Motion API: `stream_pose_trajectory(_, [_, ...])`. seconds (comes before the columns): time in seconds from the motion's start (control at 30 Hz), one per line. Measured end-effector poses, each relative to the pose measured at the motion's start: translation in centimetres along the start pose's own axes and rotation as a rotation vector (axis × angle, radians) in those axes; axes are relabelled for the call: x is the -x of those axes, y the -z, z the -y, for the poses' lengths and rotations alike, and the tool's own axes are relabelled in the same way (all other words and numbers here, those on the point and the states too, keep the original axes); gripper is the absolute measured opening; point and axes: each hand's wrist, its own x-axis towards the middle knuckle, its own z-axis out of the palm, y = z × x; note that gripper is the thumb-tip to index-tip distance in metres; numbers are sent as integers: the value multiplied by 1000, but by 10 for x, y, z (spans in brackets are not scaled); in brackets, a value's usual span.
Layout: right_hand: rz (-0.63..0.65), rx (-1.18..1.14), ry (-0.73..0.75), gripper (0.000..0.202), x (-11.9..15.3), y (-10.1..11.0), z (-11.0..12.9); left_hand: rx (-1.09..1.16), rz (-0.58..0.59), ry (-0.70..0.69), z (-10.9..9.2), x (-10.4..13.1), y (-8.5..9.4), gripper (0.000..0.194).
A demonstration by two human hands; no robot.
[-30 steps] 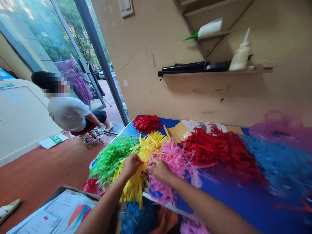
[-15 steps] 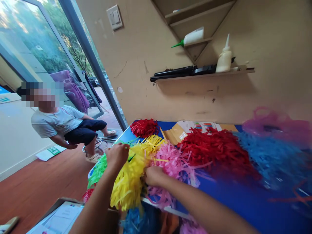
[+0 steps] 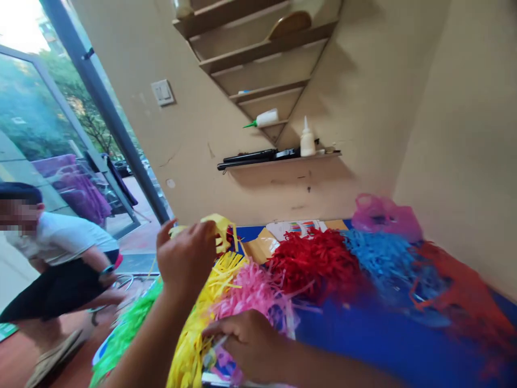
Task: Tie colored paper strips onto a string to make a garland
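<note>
1. Left hand [image 3: 186, 256]: just left of centre, above the yellow bundle; fingers curled in on a yellow strip [image 3: 221, 222], which shows past the knuckles to the upper right.
2. Right hand [image 3: 252, 342]: lower centre; fingers bent, thumb side toward the left. Whether it pinches anything cannot be told.
3. Yellow bundle [image 3: 191, 345]: lower centre-left, below the left hand and to the left of the right hand. Long axis slants from upper right to lower left, roughly along the left forearm. Right hand the nearer, its fingertips at the bundle's right edge; contact unclear.
4. Pink strips [image 3: 254, 285]: a loose heap directly above the right hand, adjoining the yellow.
5. Green strips [image 3: 133, 334]: lower left, beyond the left forearm.
6. Red strips [image 3: 315, 258]: right of the pink; bushy heap.
7. Blue strips [image 3: 375, 250]: right of the red, before a pink bag [image 3: 388, 215].
8. Blue table [image 3: 343, 339]: under the heaps, bare surface at lower right.
9. Seated or stooping person [image 3: 76, 237]: left edge, well apart from the table.
</note>
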Motion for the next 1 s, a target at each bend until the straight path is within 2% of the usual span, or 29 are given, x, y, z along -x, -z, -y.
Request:
stream_pose_trajectory(0.1, [-71,-514,-192,40,43,20,-6,260,-84,-204,-48,40,10,23])
stream_pose_trajectory(0.17, [-256,-654,-175,42,66,33,-14,423,-45,-261,-77,72,9,29])
stream_pose_trajectory(0.23, [-478,-573,-101,33,84,49,-25,510,40,-260,-102,103,3,42])
stream_pose_trajectory(0.3, [-637,-425,-62,30,96,65,-37,543,94,-227,-127,131,-9,53])
stream_pose_trajectory(0.43, [-840,-429,-157,45,115,99,-62,620,103,-305,-173,167,-41,52])
stream_pose_trajectory(0.5, [-915,-475,-215,49,137,119,-74,658,128,-387,-191,178,-57,49])
stream_pose_trajectory(0.57, [-966,-481,-256,44,180,137,-84,702,192,-464,-205,187,-73,49])
stream_pose_trajectory(0.63, [-998,-496,-325,36,239,150,-89,759,302,-532,-216,198,-85,48])
stream_pose_trajectory(0.67, [-1054,-503,-369,32,270,154,-89,787,374,-545,-221,204,-90,47])
stream_pose_trajectory(0.7, [-1195,-478,-400,30,299,155,-86,810,449,-546,-225,209,-94,46])
stream_pose_trajectory(0.73, [-1389,-398,-411,30,322,154,-82,830,521,-538,-229,213,-96,45])
stream_pose_trajectory(0.77, [-1574,-258,-398,33,338,151,-77,846,587,-523,-233,216,-97,44])
stream_pose_trajectory(0.8, [-1685,-84,-375,36,345,146,-72,859,644,-509,-237,217,-96,44])
stream_pose_trajectory(0.83, [-1672,104,-354,37,343,139,-68,868,692,-501,-240,216,-94,44])
stream_pose_trajectory(0.87, [-1544,284,-346,36,333,131,-67,874,731,-503,-244,214,-92,43])
stream_pose_trajectory(0.9, [-1298,429,-357,32,316,124,-68,875,761,-507,-246,211,-89,43])
stream_pose_trajectory(0.93, [-990,551,-368,29,296,118,-72,877,781,-512,-249,208,-86,43])
stream_pose_trajectory(0.97, [-760,654,-401,31,275,114,-77,879,790,-512,-250,205,-83,43])
stream_pose_trajectory(1.0, [-594,733,-435,33,255,113,-83,884,787,-508,-251,202,-81,43])
